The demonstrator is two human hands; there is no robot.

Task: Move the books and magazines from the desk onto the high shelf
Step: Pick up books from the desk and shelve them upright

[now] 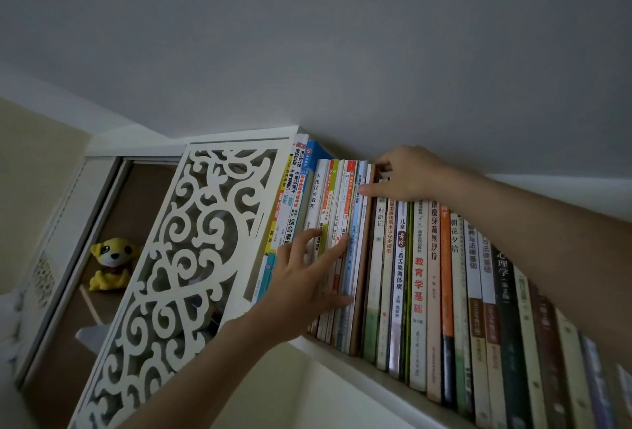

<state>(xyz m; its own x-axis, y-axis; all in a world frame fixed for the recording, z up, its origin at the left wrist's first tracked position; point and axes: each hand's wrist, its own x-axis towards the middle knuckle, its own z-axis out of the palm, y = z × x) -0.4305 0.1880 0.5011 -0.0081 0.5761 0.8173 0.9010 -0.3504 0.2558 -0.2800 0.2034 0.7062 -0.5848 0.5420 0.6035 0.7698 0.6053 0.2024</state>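
Those thin, floppy paperback booklets (342, 240) look light: left hand (307, 274) flat against spines, right hand (403, 174) gripping tops, better squeezed as one bundle.

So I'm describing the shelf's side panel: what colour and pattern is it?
White, cut through with curling scrollwork; the side panel shows in the head view.

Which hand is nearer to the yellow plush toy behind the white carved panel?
Left. The left hand presses the thin book spines just right of the white carved panel, beyond which sits the yellow plush toy. The right hand is farther right, at the book tops.
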